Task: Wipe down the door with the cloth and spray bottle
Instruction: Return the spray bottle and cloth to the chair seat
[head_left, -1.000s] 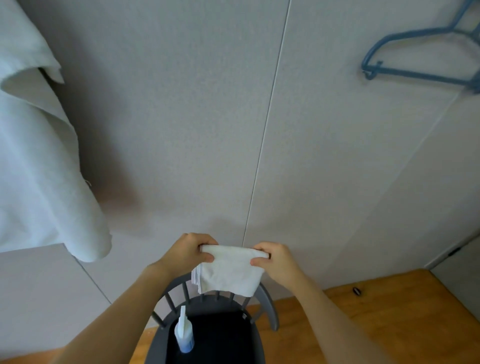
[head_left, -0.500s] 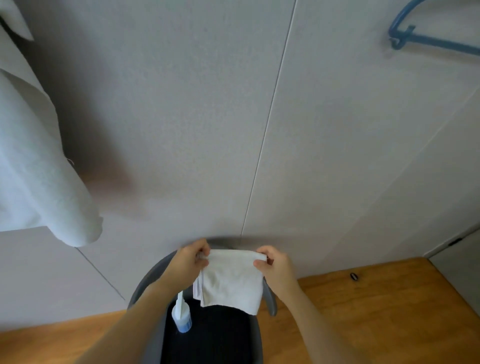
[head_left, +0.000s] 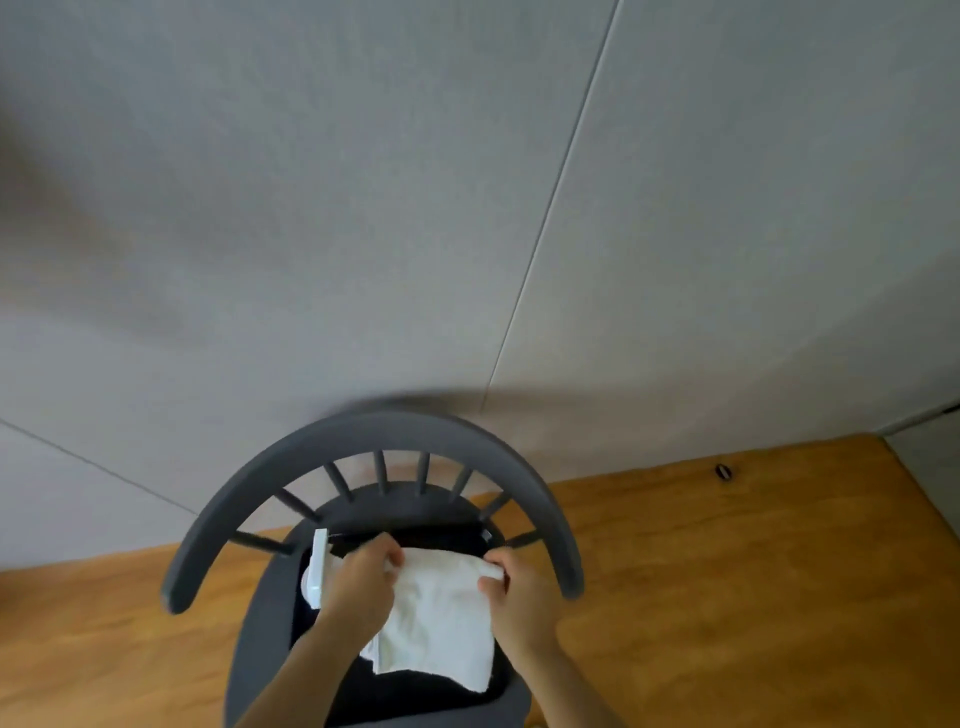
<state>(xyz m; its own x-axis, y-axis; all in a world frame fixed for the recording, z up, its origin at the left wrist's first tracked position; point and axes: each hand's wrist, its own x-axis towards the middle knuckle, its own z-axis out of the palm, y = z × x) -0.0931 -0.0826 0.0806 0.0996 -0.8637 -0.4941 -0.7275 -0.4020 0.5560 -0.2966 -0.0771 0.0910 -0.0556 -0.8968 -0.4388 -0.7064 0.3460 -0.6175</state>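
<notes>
A white folded cloth (head_left: 441, 618) hangs low over the chair seat, held by its two upper corners. My left hand (head_left: 358, 587) pinches the left corner and my right hand (head_left: 519, 597) pinches the right one. Just left of my left hand stands the white spray bottle (head_left: 318, 569) on the seat, mostly hidden behind that hand. The pale grey door panels (head_left: 363, 234) fill the upper view, with a thin vertical seam between them.
A dark grey spindle-back chair (head_left: 374, 436) with a black seat cushion stands against the panels, directly below me. Wooden floor (head_left: 727, 571) spreads to both sides. A small dark object (head_left: 723, 472) lies on the floor near the wall at right.
Both hands have lowered the cloth from in front of the panels down over the chair seat. The view tilted down, so the hanging white garment and blue hanger left the frame.
</notes>
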